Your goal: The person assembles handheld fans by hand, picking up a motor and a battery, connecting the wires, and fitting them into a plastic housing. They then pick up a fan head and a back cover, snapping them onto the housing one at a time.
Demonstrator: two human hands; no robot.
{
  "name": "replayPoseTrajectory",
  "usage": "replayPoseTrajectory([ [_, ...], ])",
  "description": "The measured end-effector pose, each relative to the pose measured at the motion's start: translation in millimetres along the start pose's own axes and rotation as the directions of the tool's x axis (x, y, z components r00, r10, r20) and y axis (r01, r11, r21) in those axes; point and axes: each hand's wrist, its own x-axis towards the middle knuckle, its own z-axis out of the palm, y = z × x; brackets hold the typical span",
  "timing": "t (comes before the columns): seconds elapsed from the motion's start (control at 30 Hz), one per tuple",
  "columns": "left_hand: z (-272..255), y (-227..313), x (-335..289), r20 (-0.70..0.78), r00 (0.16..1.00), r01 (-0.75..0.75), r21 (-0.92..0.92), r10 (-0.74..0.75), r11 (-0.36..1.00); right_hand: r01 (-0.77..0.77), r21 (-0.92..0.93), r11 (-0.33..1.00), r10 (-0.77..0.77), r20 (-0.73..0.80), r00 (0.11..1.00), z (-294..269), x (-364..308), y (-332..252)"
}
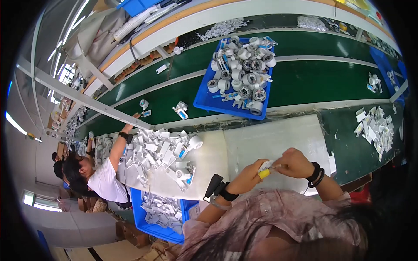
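Note:
My left hand is closed on a small white plastic part, held just above the pale work mat. A yellow piece shows at the part's lower end; I cannot tell whether it belongs to the part. Close by on the right, my right hand is curled with its fingertips pinched at the part's edge. What it grips is hidden by the fingers. Both wrists wear black bands.
White plastic pieces are heaped left on the mat, above a blue bin of similar pieces. Ahead, a blue tray holds round white units on the green conveyor. Another pile lies right. A co-worker reaches across at left.

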Motion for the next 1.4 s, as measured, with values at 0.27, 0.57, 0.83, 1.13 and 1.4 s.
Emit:
replayPoseTrajectory([
  [0.27, 9, 5, 9, -0.318, 0.938, -0.062, -0.545, -0.138, 0.836, 0.016, -0.203, 0.979, -0.154, -0.689, 0.708, 32, 16, -15],
  [0.57, 15, 21, 9, -0.24, 0.962, -0.045, -0.612, -0.132, 0.789, 0.144, -0.161, 0.976, -0.216, -0.721, 0.658, 41, 8, -22],
  [0.83, 18, 26, 0, -0.259, 0.963, -0.078, -0.528, -0.073, 0.846, 0.176, -0.132, 0.976, -0.216, -0.734, 0.644, 51, 8, -23],
  [1.13, 22, 26, 0, -0.287, 0.956, -0.083, -0.48, -0.066, 0.874, 0.214, -0.174, 0.961, -0.272, -0.726, 0.631, 50, 9, -19],
  [1.4, 20, 26, 2, -0.311, 0.95, -0.107, -0.22, 0.034, 0.97, 0.203, -0.141, 0.969, -0.24, -0.731, 0.639, 50, 9, -19],
])
